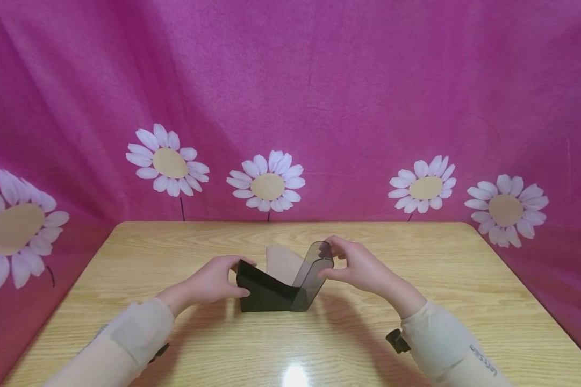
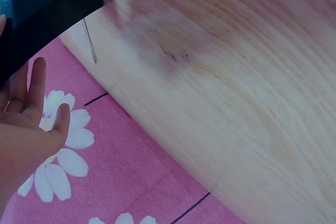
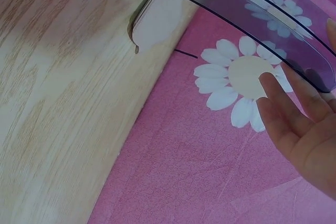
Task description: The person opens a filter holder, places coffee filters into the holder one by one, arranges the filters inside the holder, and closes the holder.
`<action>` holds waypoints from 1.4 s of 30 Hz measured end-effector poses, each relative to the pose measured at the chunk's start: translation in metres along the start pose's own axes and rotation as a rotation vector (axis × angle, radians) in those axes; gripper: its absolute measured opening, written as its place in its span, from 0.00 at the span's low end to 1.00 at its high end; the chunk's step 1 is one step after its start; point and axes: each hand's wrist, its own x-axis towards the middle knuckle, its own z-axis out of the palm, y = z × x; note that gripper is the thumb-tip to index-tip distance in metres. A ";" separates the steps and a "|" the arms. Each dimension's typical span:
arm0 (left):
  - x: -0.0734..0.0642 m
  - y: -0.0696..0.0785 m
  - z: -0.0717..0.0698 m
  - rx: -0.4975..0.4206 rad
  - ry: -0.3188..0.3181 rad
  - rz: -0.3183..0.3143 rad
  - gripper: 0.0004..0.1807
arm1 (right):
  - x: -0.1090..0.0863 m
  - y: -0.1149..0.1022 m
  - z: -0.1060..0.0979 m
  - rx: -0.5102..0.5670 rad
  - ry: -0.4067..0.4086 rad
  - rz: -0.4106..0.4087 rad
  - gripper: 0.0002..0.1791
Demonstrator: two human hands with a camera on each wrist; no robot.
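Note:
A black coffee filter box [image 1: 266,295] stands at the middle of the table, its smoky see-through lid [image 1: 314,277] swung up and leaning right. Tan fan-shaped coffee filters [image 1: 280,263] rise behind its sloping edge; their layered edge shows in the right wrist view, where the filter stack [image 3: 160,17] is beside the lid [image 3: 226,11]. My left hand [image 1: 215,279] grips the box's left end, thumb on the front and fingers behind. On the other side, my right hand [image 1: 360,266] holds the lid's upper end between thumb and fingers. The box's inside is mostly hidden.
The wooden table [image 1: 174,244] has light grain and reaches back to a pink curtain [image 1: 319,107] printed with white daisies. Both forearms wear pale sleeves, with a dark strap piece [image 1: 397,341] by the right one.

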 end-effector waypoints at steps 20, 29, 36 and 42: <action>0.000 -0.003 -0.008 0.034 -0.031 0.010 0.17 | -0.003 0.014 0.001 0.004 0.006 -0.002 0.20; 0.007 -0.007 -0.004 0.022 -0.050 0.032 0.18 | -0.006 0.021 0.000 0.020 0.010 -0.013 0.19; 0.006 -0.006 -0.005 0.000 -0.065 -0.007 0.18 | -0.011 0.029 -0.001 0.046 0.002 0.000 0.19; 0.006 -0.006 -0.006 -0.009 -0.076 -0.002 0.17 | -0.015 0.039 0.001 0.077 -0.006 0.021 0.19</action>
